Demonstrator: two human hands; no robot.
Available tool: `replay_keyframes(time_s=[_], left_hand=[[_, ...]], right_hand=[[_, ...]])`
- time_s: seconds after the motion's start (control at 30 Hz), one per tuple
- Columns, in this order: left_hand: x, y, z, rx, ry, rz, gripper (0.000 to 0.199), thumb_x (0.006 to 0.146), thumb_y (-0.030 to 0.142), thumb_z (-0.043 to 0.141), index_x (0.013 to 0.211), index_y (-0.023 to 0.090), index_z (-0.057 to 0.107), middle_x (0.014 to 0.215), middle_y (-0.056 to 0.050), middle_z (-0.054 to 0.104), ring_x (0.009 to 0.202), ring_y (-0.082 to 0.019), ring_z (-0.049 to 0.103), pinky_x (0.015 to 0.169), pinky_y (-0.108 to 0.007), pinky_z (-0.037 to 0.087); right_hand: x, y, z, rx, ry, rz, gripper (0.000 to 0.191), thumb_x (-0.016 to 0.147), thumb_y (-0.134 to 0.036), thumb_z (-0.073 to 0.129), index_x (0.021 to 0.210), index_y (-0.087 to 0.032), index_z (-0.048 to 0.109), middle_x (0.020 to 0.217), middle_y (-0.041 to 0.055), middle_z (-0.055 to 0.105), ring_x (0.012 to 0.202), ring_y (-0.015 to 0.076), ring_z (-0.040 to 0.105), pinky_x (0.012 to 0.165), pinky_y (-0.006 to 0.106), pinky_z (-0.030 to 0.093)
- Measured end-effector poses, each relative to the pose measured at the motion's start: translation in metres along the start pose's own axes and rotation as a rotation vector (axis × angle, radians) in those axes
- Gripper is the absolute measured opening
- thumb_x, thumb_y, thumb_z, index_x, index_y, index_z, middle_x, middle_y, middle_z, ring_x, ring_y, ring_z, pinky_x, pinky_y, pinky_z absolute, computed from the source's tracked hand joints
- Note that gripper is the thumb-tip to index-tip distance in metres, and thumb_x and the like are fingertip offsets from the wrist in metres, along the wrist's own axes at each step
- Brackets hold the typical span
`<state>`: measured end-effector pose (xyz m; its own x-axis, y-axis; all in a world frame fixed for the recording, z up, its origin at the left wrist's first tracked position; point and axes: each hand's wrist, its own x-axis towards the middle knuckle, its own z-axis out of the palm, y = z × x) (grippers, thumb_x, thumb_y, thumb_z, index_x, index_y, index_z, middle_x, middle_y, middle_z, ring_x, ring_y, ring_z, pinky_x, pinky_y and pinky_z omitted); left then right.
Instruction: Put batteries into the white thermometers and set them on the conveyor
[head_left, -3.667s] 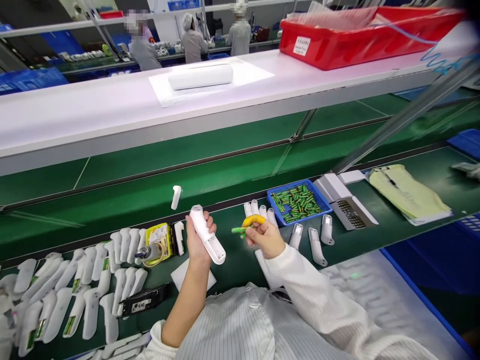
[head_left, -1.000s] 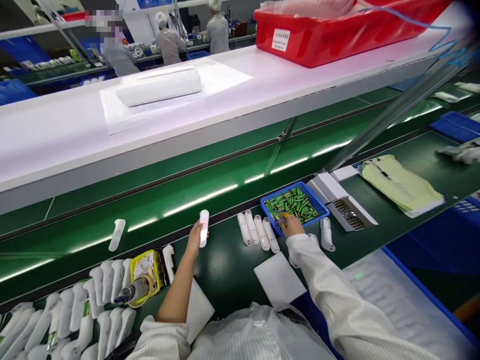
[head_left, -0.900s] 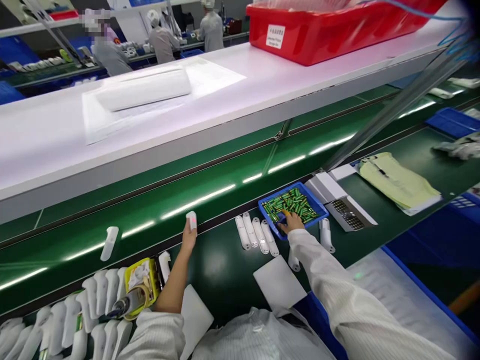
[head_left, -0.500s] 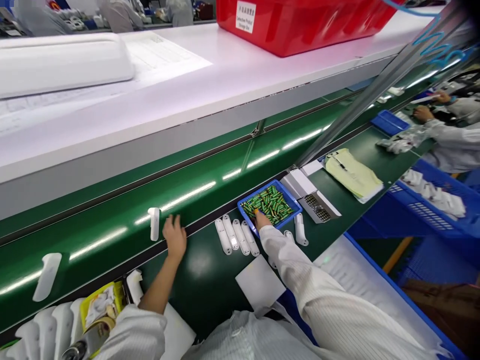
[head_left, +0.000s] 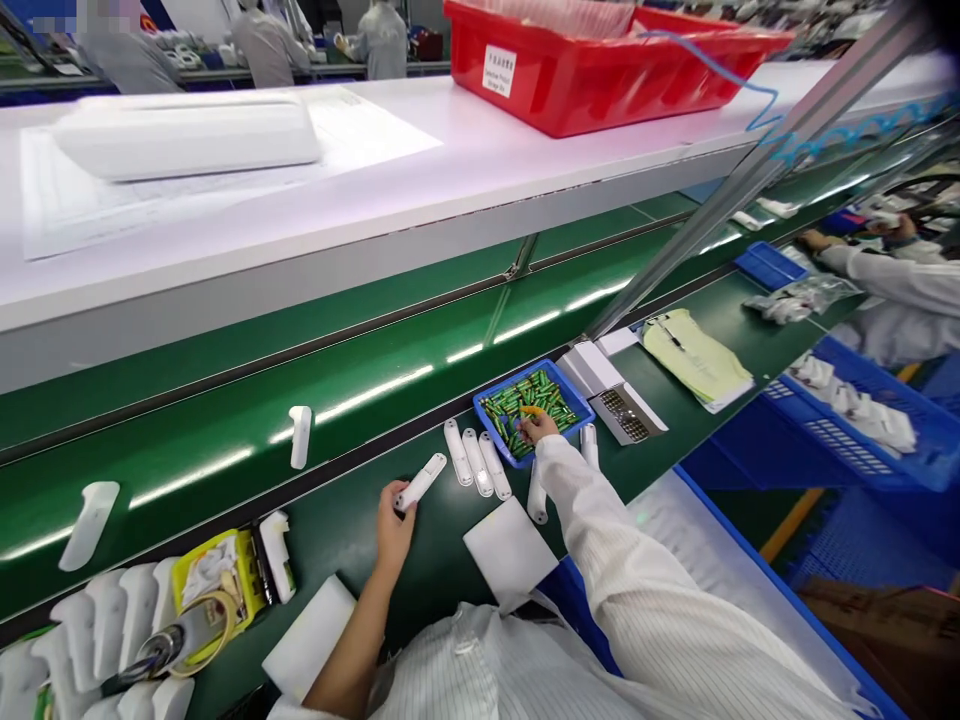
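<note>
Handset (head_left: 421, 482) lies in your left hand (head_left: 396, 525), gripped near its lower end, its upper end angled toward the row (head_left: 478, 465) of three similar ones on the bench (head_left: 437, 550). That free tip is just beside the row, apparently not touching it. Your right hand (head_left: 538, 428) is down in the blue tray (head_left: 571, 390), fingers curled onto the batteries (head_left: 547, 388); whether they pinch one, you cannot tell from here. A yellow cover (head_left: 533, 410) shows on one of those fingers.

The handset looks like a hard plastic shell: expect it to be light, stiff and rather slick, with a glossy surface that can mark if it scrapes the bench. Holding one end leaves most of its length unsupported, so it may swing if you press on the tip. A hold round the middle, thumb on one side and fingers on the other, should steady it better; keep your pressure modest, since a shell like this may flex or crack under a hard squeeze.

The batteries should be stiff, smooth and dense for their size, and ready to roll. Take one across its barrel, between thumb and covered finger, where the cover probably adds some grip. The loose heap is likely to shift under your fingertips.
</note>
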<state>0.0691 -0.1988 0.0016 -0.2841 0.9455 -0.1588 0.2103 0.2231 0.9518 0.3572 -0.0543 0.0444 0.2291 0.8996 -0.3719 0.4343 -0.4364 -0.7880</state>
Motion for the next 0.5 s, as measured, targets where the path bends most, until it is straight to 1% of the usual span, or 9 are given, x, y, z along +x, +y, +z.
replay_keyframes(time_s=[0.07,0.13,0.2,0.23,0.27,0.33,0.4,0.47,0.5], left_hand=[[0.0,0.017,-0.02,-0.156,0.079,-0.02,0.045,0.075,0.03,0.065,0.115,0.022,0.048,0.103,-0.008,0.062,0.102,-0.024,0.058,0.093,-0.04,0.042],[-0.002,0.042,-0.036,-0.281,0.169,-0.026,0.053,0.077,0.042,0.063,0.122,0.023,0.044,0.104,-0.007,0.061,0.099,-0.02,0.059,0.087,-0.033,0.045],[-0.005,0.072,-0.049,-0.439,0.226,-0.025,0.052,0.08,0.055,0.056,0.121,0.023,0.049,0.097,-0.005,0.06,0.087,-0.017,0.059,0.077,-0.027,0.047],[-0.008,0.088,-0.055,-0.552,0.226,-0.027,0.052,0.081,0.059,0.052,0.118,0.023,0.052,0.091,-0.004,0.059,0.079,-0.014,0.058,0.07,-0.025,0.047],[-0.011,0.105,-0.06,-0.719,0.201,-0.037,0.052,0.081,0.061,0.052,0.115,0.022,0.055,0.084,-0.002,0.056,0.071,-0.012,0.055,0.064,-0.022,0.046],[-0.018,0.137,-0.068,-1.021,0.119,-0.062,0.048,0.081,0.058,0.055,0.111,0.021,0.058,0.077,0.0,0.05,0.059,-0.008,0.046,0.053,-0.018,0.042],[-0.027,0.164,-0.074,-1.189,0.068,-0.081,0.038,0.085,0.051,0.054,0.108,0.02,0.06,0.075,0.001,0.046,0.054,-0.006,0.041,0.047,-0.015,0.039],[-0.038,0.184,-0.078,-1.254,0.054,-0.096,0.034,0.089,0.047,0.049,0.106,0.019,0.06,0.074,0.0,0.044,0.053,-0.006,0.039,0.044,-0.014,0.038],[-0.044,0.191,-0.079,-1.266,0.049,-0.101,0.034,0.09,0.046,0.046,0.106,0.019,0.06,0.074,0.0,0.044,0.053,-0.006,0.039,0.044,-0.013,0.038]], right_hand=[[-0.017,-0.013,-0.001,0.12,-0.089,-0.033,0.027,0.091,-0.038,0.053,0.098,-0.013,0.056,0.071,-0.0021,0.056,0.05,0.0064,0.048,0.046,0.02,0.043],[-0.042,-0.029,0.005,0.236,-0.194,-0.093,0.035,0.085,-0.047,0.057,0.099,-0.014,0.055,0.06,-0.0057,0.05,0.041,0.0059,0.038,0.04,0.02,0.033],[-0.074,-0.045,0.017,0.347,-0.291,-0.175,0.047,0.076,-0.057,0.061,0.1,-0.017,0.054,0.053,-0.0086,0.042,0.038,0.0062,0.03,0.038,0.021,0.027],[-0.094,-0.053,0.025,0.395,-0.337,-0.214,0.05,0.073,-0.061,0.061,0.098,-0.018,0.054,0.052,-0.0092,0.039,0.038,0.0062,0.028,0.039,0.021,0.026],[-0.115,-0.062,0.032,0.436,-0.381,-0.247,0.052,0.071,-0.065,0.061,0.095,-0.019,0.055,0.052,-0.0091,0.038,0.039,0.006,0.027,0.04,0.022,0.025],[-0.159,-0.079,0.045,0.493,-0.471,-0.302,0.052,0.069,-0.068,0.061,0.089,-0.02,0.056,0.055,-0.0067,0.041,0.041,0.0066,0.031,0.042,0.023,0.027],[-0.201,-0.095,0.052,0.52,-0.571,-0.405,0.049,0.072,-0.066,0.061,0.087,-0.019,0.059,0.062,-0.0024,0.049,0.048,0.0093,0.041,0.046,0.024,0.033],[-0.237,-0.108,0.055,0.469,-0.662,-0.623,0.042,0.083,-0.06,0.054,0.09,-0.019,0.062,0.072,0.0018,0.055,0.059,0.0128,0.05,0.055,0.026,0.039],[-0.25,-0.114,0.055,0.407,-0.678,-0.751,0.039,0.088,-0.055,0.049,0.091,-0.019,0.062,0.074,0.0028,0.056,0.063,0.0137,0.051,0.058,0.027,0.04]])
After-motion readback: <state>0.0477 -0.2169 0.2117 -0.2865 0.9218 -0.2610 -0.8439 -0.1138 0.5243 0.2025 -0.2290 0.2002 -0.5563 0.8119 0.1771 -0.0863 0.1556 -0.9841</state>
